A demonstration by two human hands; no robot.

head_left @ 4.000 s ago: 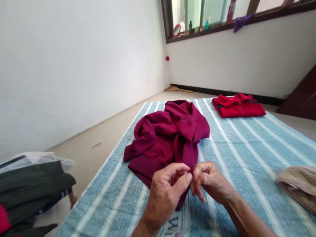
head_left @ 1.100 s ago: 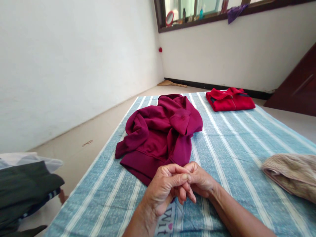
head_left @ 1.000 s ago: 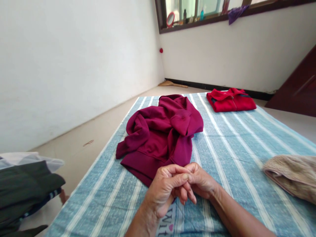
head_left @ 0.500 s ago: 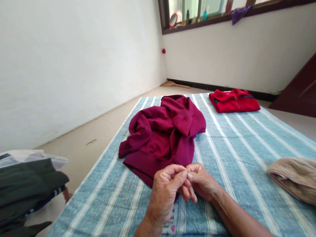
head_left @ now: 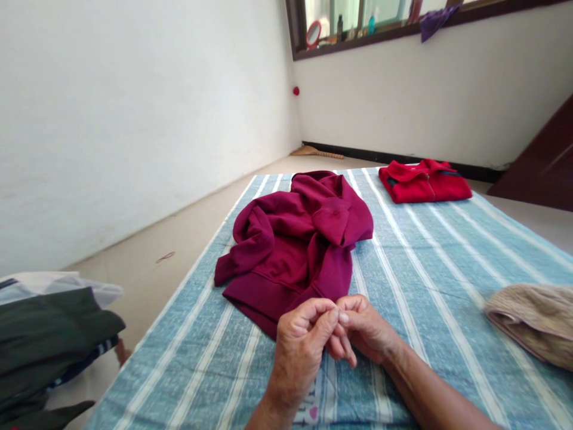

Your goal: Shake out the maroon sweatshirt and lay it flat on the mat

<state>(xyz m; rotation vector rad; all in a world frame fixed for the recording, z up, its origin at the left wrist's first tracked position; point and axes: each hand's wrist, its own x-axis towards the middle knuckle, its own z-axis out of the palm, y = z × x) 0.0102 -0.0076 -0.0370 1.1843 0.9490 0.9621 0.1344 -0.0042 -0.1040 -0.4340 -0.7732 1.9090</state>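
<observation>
My left hand and my right hand meet fingertip to fingertip near the front of the bed, over the blue striped sheet. Both are closed, thumbs and forefingers pinched together; whether anything tiny sits between them I cannot make out. Just beyond them lies a crumpled maroon sweatshirt, its ribbed hem toward me and its sleeves bunched on top. My hands cover part of the hem's near right corner. A folded red zip jacket rests at the far right of the sheet.
A beige towel-like cloth lies at the right. At the lower left is a pile of dark and white clothes. A broom lies on the floor by the far wall. The window sill holds a round mirror and a purple cloth.
</observation>
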